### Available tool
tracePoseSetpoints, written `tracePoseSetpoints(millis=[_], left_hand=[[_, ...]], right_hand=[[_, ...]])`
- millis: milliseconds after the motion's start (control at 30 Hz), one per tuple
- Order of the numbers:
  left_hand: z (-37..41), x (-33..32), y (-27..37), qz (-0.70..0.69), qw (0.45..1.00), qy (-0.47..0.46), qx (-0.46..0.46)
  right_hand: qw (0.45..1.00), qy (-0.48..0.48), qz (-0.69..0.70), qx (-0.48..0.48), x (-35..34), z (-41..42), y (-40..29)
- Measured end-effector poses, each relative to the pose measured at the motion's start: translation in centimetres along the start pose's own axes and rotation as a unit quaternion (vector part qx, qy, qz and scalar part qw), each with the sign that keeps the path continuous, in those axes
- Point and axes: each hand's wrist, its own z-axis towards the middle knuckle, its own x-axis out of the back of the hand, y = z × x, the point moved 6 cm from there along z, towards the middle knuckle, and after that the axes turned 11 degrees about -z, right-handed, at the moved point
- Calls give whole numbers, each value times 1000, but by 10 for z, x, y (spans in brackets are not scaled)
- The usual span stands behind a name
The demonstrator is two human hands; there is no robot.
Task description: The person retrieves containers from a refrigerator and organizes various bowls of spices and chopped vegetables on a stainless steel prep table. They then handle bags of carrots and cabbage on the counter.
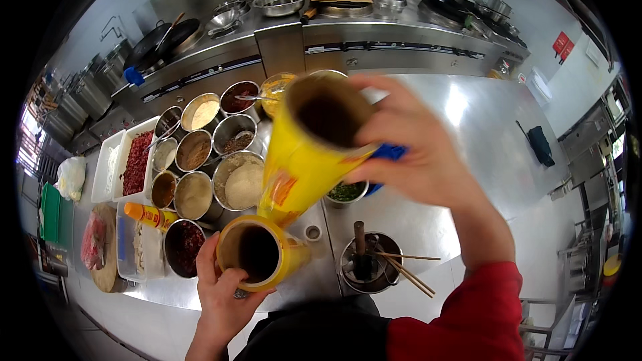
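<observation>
My left hand (228, 291) grips the rim of a short yellow cylindrical container (296, 258), its round opening facing up toward me and dark inside. My right hand (411, 145) holds the wide upper end of a larger yellow container with a printed label (306, 175), tilted so that its dark opening faces me. Its lower end overlaps the left container in view; whether they touch I cannot tell. A blue object (388, 152) shows partly behind my right fingers. Steel pots of seasonings stand to the left, one with tan powder (244, 186) closest to the larger container.
A steel pot (371, 283) with chopsticks and a wooden-handled tool stands near my body. A pot of chopped greens (346, 191) is below my right hand. At left are a tub of red pieces (135, 160) and an orange-capped bottle (150, 214). Woks line the far stove.
</observation>
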Motion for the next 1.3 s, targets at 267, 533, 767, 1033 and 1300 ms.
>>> tracePoseSetpoints(millis=[267, 533, 767, 1033, 1300], left_hand=[[25, 28, 23, 14, 998, -17, -60], [110, 28, 114, 8, 967, -50, -250], [183, -44, 168, -75, 932, -93, -343], [183, -205, 146, -201, 904, -290, -240], [151, -242, 150, -230, 905, -236, -268]], right_hand=[[953, 170, -138, -211, 174, -96, -14], [854, 117, -359, -358, 131, -230, 50], [804, 125, -366, -452, 155, -265, 57], [813, 120, -376, -427, 136, -247, 52], [810, 62, -393, -431, 137, -241, 67]])
